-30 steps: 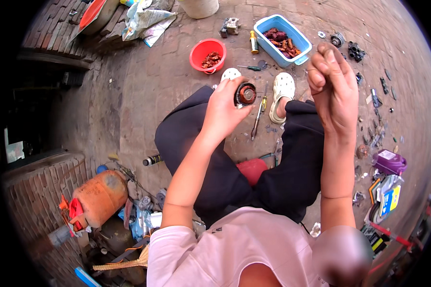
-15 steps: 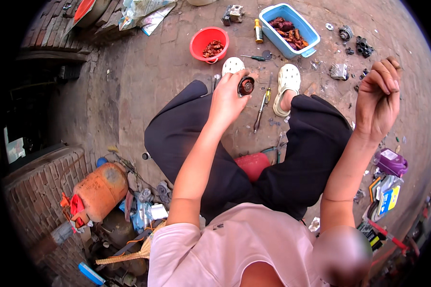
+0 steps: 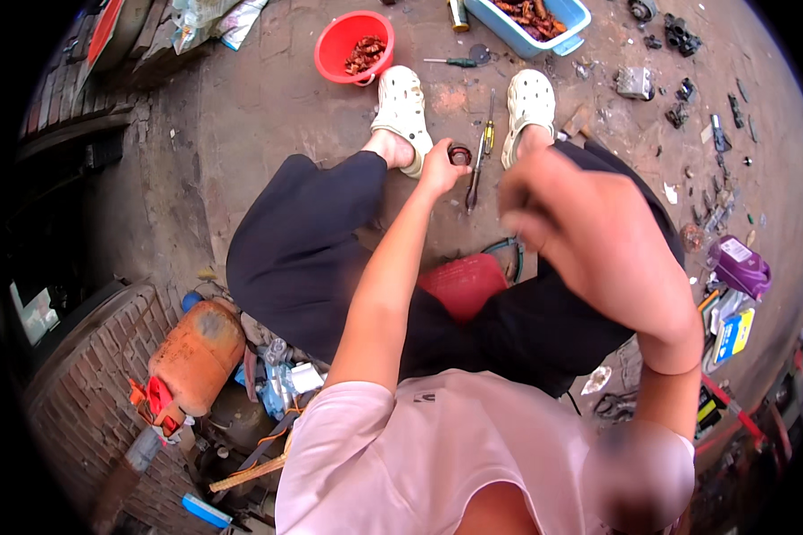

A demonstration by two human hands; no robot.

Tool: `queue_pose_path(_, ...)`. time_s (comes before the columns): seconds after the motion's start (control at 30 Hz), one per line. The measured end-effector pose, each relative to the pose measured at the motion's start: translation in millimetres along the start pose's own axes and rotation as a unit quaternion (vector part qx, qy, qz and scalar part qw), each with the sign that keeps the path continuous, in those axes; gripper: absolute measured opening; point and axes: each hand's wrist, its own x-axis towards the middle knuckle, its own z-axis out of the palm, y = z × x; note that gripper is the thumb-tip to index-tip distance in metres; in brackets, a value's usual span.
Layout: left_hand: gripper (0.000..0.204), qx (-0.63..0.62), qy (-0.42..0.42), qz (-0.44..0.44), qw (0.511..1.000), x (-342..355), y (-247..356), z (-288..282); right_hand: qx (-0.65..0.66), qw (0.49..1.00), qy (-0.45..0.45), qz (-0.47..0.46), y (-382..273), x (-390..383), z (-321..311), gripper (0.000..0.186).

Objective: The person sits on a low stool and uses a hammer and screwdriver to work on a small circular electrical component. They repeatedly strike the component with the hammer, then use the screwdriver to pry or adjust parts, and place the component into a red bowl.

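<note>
My left hand (image 3: 439,171) is low between my feet, its fingers closed on a round dark part (image 3: 459,154) with a reddish-brown inside; its exact kind cannot be made out. Just right of that hand, a screwdriver with a yellow handle (image 3: 489,135) and a long tool with a dark handle (image 3: 473,189) lie on the ground. Over my right knee hangs my right hand (image 3: 589,223), large and blurred by motion. Its fingers look bent, but whether they hold anything is not visible.
Ahead are a red basin (image 3: 327,46) and a light-blue tub (image 3: 573,40), both with reddish-brown scraps. A green-handled screwdriver (image 3: 461,62) lies near my white clogs (image 3: 400,102). Metal parts (image 3: 634,83) and a purple container (image 3: 740,267) are at the right, an orange gas cylinder (image 3: 196,352) at the left.
My left hand has lowered toward the ground with the round part. My right hand has swung inward from the far right to above my right knee. The view has shifted, and my left foot shows more.
</note>
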Motion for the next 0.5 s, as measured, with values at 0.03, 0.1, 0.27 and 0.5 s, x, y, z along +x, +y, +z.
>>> queue_pose_path(0.03,0.061,0.007,0.009,0.013,1.0,-1,-13,5,-0.023,0.996,-0.078,-0.034,-5,-1,-2,0.015)
queue_pose_path(0.1,0.042,0.036,0.044,0.06,0.997,3,1,19,-0.044,0.991,-0.117,-0.048,-4,-2,-2,0.015)
queue_pose_path(0.27,0.044,0.051,0.073,-0.002,0.996,17,13,29,-0.053,0.994,-0.097,-0.022,-6,-17,0,0.015)
queue_pose_path(0.5,0.056,0.042,-0.038,-0.065,0.996,39,-7,20,-0.045,0.995,-0.088,-0.014,-3,-7,0,0.015)
